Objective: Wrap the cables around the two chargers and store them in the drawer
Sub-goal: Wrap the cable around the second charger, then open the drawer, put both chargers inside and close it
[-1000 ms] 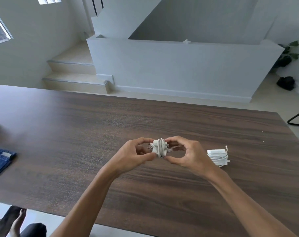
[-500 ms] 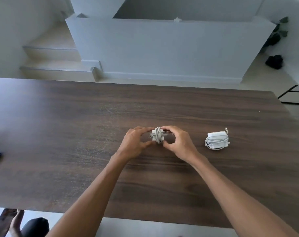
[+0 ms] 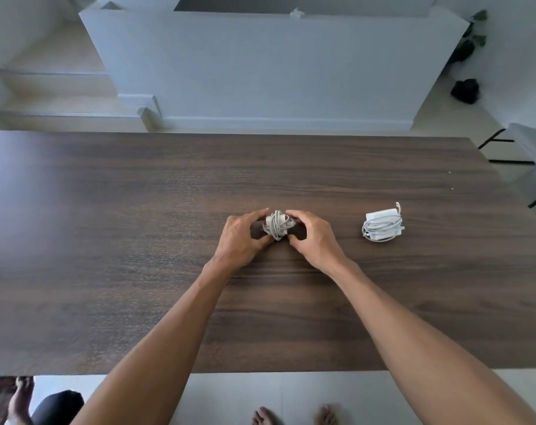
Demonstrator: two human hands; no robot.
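Note:
A small white charger (image 3: 277,224) with its cable wound around it sits between my two hands, low over the dark wooden table (image 3: 138,210). My left hand (image 3: 242,237) grips its left side and my right hand (image 3: 314,237) grips its right side. A second white charger (image 3: 382,225), flat and square with its cable coiled around it, lies on the table to the right, apart from my right hand. No drawer is in view.
The table's near edge runs just above my bare feet (image 3: 294,415). A white half wall (image 3: 275,65) and steps (image 3: 64,99) lie beyond the far edge. A black-legged chair (image 3: 524,148) stands at the right, and another person's foot (image 3: 21,400) shows at the bottom left.
My view has tilted down and my hands have lowered the wrapped charger toward the table. The blue cloth at the left has left the view. The second charger has not moved.

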